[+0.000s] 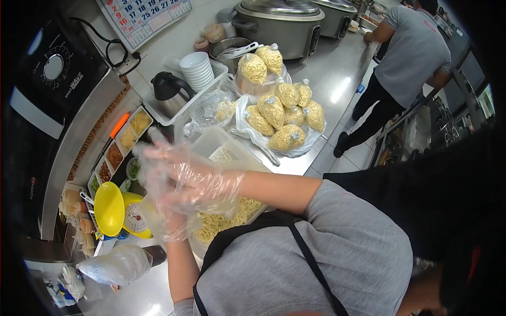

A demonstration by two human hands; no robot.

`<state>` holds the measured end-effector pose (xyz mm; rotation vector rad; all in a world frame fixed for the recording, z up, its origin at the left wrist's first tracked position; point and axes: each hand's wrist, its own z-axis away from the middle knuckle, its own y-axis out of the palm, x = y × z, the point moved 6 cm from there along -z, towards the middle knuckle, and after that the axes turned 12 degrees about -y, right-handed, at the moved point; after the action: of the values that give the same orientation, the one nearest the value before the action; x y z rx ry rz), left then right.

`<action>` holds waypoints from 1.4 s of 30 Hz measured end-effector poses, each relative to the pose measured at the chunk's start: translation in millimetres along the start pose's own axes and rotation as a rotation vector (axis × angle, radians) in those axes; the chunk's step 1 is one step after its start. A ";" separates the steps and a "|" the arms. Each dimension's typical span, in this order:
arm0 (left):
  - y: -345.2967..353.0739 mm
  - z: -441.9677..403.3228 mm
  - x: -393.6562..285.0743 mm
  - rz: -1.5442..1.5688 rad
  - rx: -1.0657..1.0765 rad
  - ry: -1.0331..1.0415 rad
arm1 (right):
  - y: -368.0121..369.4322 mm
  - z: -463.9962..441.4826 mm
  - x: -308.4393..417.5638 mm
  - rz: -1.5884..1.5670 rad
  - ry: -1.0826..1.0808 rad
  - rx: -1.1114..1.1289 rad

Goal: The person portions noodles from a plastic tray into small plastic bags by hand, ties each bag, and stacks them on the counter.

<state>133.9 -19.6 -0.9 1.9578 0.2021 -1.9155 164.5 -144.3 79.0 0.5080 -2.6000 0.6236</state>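
Both of my hands wear loose clear plastic gloves and overlap above a translucent tub (pixel 224 141) of pale noodles (pixel 232 218). My right hand (pixel 203 181) reaches in from the right and crosses my left hand (pixel 171 213), which comes up from below. Crinkled plastic and motion blur cover the fingers, so I cannot separate them clearly or see whether anything is between them. The noodles lie under and beside my right wrist. Close to my left hand is a yellow kitchen scale (pixel 138 218) with a yellow pan (pixel 109 209).
Tied bags of noodles (pixel 271 111) sit beyond the tub, near large cookers (pixel 279 26). White bowls (pixel 197 71) and a jug (pixel 171 89) stand in a basket. Topping containers (pixel 113 156) line the wall beside a black oven (pixel 52 105). A co-worker (pixel 411 58) stands at upper right.
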 end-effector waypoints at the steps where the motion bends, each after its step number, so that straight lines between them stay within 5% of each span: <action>1: 1.7 1.7 9.4 -0.012 0.011 -0.011 | 4.5 3.0 -3.7 0.048 0.003 -0.032; 6: 11.1 8.3 24.2 -0.008 0.043 0.015 | -3.3 2.9 13.0 -0.024 -0.003 -0.052; 9: 23.1 14.9 -1.4 0.042 0.031 0.166 | -15.1 -1.3 33.3 0.033 -0.222 -0.054; 11: 26.5 13.6 -29.6 -0.061 -0.085 0.334 | -26.5 2.7 3.1 -0.349 0.120 -0.357; 13: 12.3 16.9 -35.5 -0.178 -0.216 0.425 | -27.4 17.4 -25.2 -0.561 0.509 -0.378; 16: 19.6 28.9 -29.0 -1.025 -0.368 0.647 | 18.0 75.8 -70.5 -1.005 0.978 -0.425; 18: 29.8 33.1 -25.2 -0.520 -0.034 0.541 | 32.8 87.9 -60.5 -1.065 1.022 -0.352; 21: 33.4 38.4 -22.6 -0.254 0.012 0.462 | 43.3 90.6 -49.0 -1.215 1.147 -0.409; 28: 36.8 39.2 -16.8 -0.093 0.058 0.292 | 45.3 91.1 -57.7 -0.932 0.884 -0.434; 31: 35.8 37.3 -22.9 -0.677 -0.181 0.719 | 39.5 94.6 -64.0 -0.799 0.776 -0.454; 34: 21.7 6.9 4.6 -0.417 -0.108 0.447 | 25.5 78.3 -53.5 -0.433 0.748 -0.364; 37: 20.6 -6.0 20.8 -0.251 -0.025 0.259 | 24.9 77.1 -61.4 -0.514 0.930 -0.381; 40: 16.3 3.1 12.5 -0.377 -0.230 0.168 | 15.5 72.8 -65.3 -0.404 0.668 -0.290; 42: 27.0 14.9 -13.7 -0.045 -0.140 0.008 | -3.4 51.7 -37.7 -0.121 0.368 -0.233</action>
<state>129.4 -47.4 17.5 1.8846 0.3752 -1.8680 181.9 -163.3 20.3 0.4255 -2.2370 0.3304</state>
